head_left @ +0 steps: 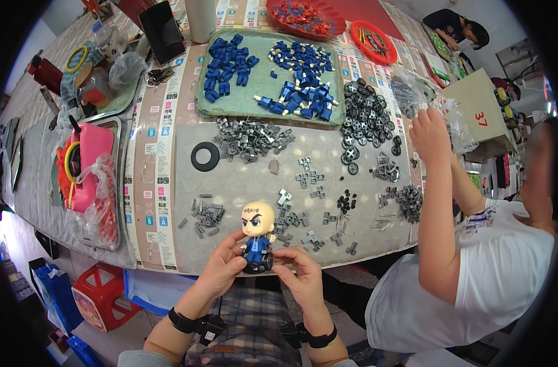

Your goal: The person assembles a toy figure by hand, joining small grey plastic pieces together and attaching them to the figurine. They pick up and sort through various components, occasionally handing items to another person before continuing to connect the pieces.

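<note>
At lower centre, a seemingly assembled, bald, blue-suited plastic figurine [256, 225] is grasped by fingers of the left hand [221, 268] and right hand [304, 281], while blue plastic bodies [243, 78] and black spoked wheels [365, 113] are left loose above.

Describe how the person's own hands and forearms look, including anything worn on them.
The left hand and right hand are ungloved. The left wrist wears a black strap with a boxy black module bearing a small white label; the right wrist wears a similar black band. The forearms are bare down to a greyish left sleeve and right sleeve.
</note>
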Demonstrator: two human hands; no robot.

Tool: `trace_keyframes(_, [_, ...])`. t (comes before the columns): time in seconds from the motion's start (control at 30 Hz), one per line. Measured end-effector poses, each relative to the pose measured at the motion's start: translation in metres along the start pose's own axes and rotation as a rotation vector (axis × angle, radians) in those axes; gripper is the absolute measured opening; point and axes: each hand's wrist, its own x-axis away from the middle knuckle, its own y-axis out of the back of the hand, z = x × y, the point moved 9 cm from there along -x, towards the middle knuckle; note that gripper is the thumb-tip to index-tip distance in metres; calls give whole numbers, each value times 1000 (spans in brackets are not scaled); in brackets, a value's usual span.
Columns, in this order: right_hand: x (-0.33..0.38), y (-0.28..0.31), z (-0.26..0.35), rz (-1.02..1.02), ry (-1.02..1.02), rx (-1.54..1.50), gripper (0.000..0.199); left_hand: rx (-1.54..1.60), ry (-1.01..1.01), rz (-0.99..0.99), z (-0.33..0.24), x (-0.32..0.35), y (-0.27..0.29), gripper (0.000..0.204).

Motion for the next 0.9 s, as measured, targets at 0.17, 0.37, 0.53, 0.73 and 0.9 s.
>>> trace_keyframes(0.17, [-1, -3, 3, 30, 21, 36, 31, 1, -2, -3, -2, 0, -1, 74])
trace_keyframes(0.37, [-3, -4, 13, 35, 71, 193, 35, 39, 3, -9, 0, -1, -3, 72])
trace_keyframes(0.53, [-4, -3, 25, 7, 124, 269, 33, -26, 40, -8, 1, -1, -6, 77])
trace_keyframes(0.73, [-2, 1, 9, -22, 59, 137, 31, -15, -4, 2, 1, -2, -5, 74])
trace_keyframes(0.9, [-1, 5, 1, -31, 21, 82, 31, -55, -16, 4, 0, 0, -3, 71])
